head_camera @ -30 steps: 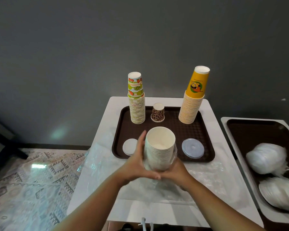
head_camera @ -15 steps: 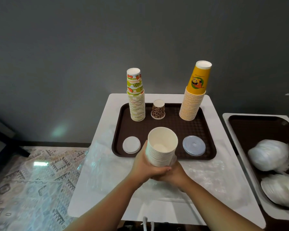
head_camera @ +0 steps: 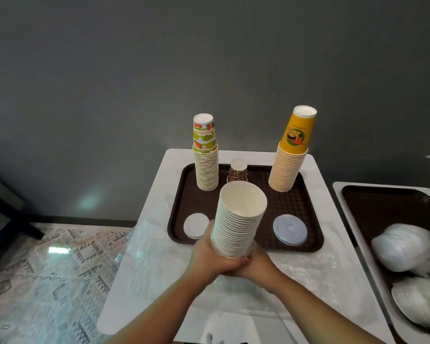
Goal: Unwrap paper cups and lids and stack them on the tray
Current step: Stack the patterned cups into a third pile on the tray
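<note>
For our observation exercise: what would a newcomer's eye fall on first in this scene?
First, the tall stack of plain white cups, mouth up, gripped at its base by the left hand and right hand over the brown tray's near edge. Behind it stand the yellow cup stack at the tray's far right and the fruit-print stack at far left.

**White cup stack held above the tray's near edge**

A nested stack of plain white paper cups [head_camera: 236, 219] stands mouth up, tilted slightly, gripped at its base by the left hand [head_camera: 209, 256] and right hand [head_camera: 256, 264] over the near edge of the brown tray [head_camera: 308, 194]. On the tray's far left stands an inverted fruit-print cup stack [head_camera: 206, 157]; at far right, an inverted yellow cup stack [head_camera: 292, 155]; between them, a small leopard-print cup [head_camera: 237, 172], also inverted. A white lid [head_camera: 195, 225] lies flat near the front-left corner, a translucent lid [head_camera: 290, 229] near the front-right.
</note>
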Demonstrator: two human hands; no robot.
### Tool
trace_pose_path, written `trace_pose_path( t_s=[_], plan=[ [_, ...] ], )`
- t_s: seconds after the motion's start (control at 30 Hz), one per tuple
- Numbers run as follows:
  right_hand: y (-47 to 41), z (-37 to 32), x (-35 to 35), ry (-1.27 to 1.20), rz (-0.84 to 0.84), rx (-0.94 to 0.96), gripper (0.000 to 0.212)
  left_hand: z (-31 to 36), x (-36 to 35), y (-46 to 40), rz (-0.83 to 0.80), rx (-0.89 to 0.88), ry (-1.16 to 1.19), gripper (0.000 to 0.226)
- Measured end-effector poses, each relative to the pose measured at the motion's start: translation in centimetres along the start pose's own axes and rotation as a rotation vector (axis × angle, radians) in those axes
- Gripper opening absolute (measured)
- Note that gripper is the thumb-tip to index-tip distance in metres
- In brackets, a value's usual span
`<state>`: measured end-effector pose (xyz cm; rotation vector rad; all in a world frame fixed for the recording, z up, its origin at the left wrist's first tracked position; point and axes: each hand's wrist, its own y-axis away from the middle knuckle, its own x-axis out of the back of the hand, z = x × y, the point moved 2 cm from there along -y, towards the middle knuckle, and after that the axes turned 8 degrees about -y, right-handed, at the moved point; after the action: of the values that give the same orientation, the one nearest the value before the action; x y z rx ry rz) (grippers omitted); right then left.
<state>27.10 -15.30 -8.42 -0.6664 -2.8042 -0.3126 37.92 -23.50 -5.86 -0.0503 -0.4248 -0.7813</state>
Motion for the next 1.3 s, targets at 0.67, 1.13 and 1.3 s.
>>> trace_pose_path(
  t_s=[0.67,1.13,1.3],
  plan=[
    [-3.5,-12.1,5.1,-0.186,-0.079,0.037,0.045,-2.7,2.1,-1.4,-0.050,0.047,-0.107,0.082],
    [-6.1,-16.2,3.7,0.565,-0.252,0.163,0.064,6.2,6.0,-4.4,-0.035,-0.089,-0.022,0.060],
    [-7.0,-17.7,4.6,0.727,-0.353,0.226,0.059,6.5,4.5,-4.5,0.096,-0.023,0.017,0.075]
  ],
)
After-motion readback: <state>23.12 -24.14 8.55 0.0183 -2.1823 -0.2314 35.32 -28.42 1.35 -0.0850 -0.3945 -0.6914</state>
